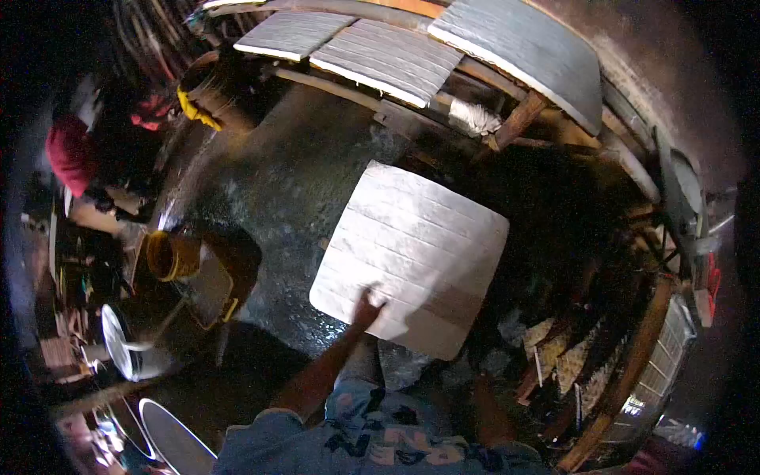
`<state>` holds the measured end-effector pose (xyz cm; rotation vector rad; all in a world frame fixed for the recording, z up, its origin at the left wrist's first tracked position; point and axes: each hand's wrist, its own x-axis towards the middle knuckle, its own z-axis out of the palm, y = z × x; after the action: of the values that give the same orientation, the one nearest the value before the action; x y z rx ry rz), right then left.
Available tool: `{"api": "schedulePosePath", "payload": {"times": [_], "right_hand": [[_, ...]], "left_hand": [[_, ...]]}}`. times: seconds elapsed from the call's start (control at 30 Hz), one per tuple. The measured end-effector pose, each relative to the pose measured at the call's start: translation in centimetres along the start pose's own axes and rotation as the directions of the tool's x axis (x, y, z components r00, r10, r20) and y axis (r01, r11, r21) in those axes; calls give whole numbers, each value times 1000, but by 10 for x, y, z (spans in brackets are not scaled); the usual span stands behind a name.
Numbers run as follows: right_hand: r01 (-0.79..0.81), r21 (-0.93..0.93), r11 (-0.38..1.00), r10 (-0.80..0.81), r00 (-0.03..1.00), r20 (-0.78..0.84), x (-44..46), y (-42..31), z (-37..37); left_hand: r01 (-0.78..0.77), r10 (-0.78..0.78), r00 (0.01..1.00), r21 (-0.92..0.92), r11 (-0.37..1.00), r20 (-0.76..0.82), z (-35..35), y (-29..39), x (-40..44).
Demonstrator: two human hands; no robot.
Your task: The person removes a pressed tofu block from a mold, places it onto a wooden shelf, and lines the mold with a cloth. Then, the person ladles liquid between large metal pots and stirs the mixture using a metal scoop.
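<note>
A white, roughly square slab (412,237) with rounded corners and parallel grooves lies tilted in front of me. My left hand (370,309) rests on its near part, fingers apart against the surface. My right forearm (492,410) reaches into shadow by the slab's near right corner. The fingers of that hand are lost in the dark, so whether they hold anything cannot be made out. What supports the slab is hidden beneath it.
Similar grooved slabs (388,57) lie along a wooden bench at the back. Left stand a yellow-rimmed bucket (169,257) and a white round container (119,344). A person in red (71,154) is at far left. Wooden boards (558,356) are at right. The floor (273,198) looks wet.
</note>
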<state>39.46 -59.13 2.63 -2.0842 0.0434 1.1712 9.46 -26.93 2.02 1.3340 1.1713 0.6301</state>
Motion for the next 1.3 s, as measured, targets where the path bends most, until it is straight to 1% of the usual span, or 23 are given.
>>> {"api": "schedulePosePath", "payload": {"times": [0.03,0.07,0.1,0.13,0.17,0.23,0.3,0.37,0.4,0.5,0.6,0.67,0.73,0.77,0.8,0.9,0.97,1.0,1.03,1.1,1.13,1.23,1.3], "right_hand": [[-44,31,999,44,999,-14,-3,4,16],[-73,52,996,74,997,-25,-2,4,29],[-78,68,995,81,996,-40,1,2,40],[-72,79,994,77,996,-55,9,-3,49],[-61,87,994,67,995,-68,18,-10,56],[-19,84,996,27,995,-93,43,-26,69],[26,65,998,-19,994,-110,76,-50,82],[34,-73,997,-45,987,-153,114,-74,92],[-4,-228,974,-41,980,-195,127,-86,98],[139,-219,966,-171,976,-136,126,-115,107],[300,-197,933,-320,944,-80,118,-143,111],[260,-223,940,-283,956,-79,130,-135,109],[234,-246,941,-260,962,-81,146,-122,102],[221,-256,941,-249,965,-82,149,-119,100],[218,-262,940,-248,965,-87,154,-121,100],[147,-115,982,-161,980,-119,128,-165,106],[51,-30,998,-55,991,-120,76,-177,109],[49,5,999,-48,994,-101,62,-177,110],[45,40,998,-41,996,-83,48,-176,110],[144,112,983,-143,990,-20,35,-177,108],[190,148,971,-193,981,7,28,-173,106],[426,-16,904,-418,879,-229,22,-165,114],[330,-242,912,-396,862,-316,1,-184,122]], "left_hand": [[-153,177,971,152,977,-159,-36,9,29],[-139,211,962,358,924,-171,-74,11,61],[-27,159,972,592,806,-172,-101,8,92],[59,83,982,695,716,-169,-118,2,120],[91,19,988,683,725,-151,-132,2,147],[-29,109,984,473,880,-143,-141,-18,182],[134,-116,991,347,928,-73,-149,-47,209],[98,-163,980,425,900,118,-143,-35,232],[76,-191,959,459,885,210,-139,-23,234],[246,-306,945,370,896,113,-117,20,221],[147,-179,964,170,975,196,-111,2,231],[94,-154,982,424,901,110,-102,13,227],[148,-240,956,430,891,167,-106,4,232],[186,-263,960,481,857,98,-103,23,226],[160,-247,963,513,843,106,-106,26,224],[87,-198,973,601,794,121,-113,-6,230],[104,-205,978,741,663,46,-120,-30,230],[65,-189,978,722,689,93,-125,-47,230],[71,-182,976,623,779,116,-129,-28,223],[92,-167,972,392,915,163,-136,11,210],[76,-163,965,375,924,207,-144,15,205],[3,-117,933,318,948,341,-176,41,215],[-46,-83,896,278,959,436,-204,60,236]]}}
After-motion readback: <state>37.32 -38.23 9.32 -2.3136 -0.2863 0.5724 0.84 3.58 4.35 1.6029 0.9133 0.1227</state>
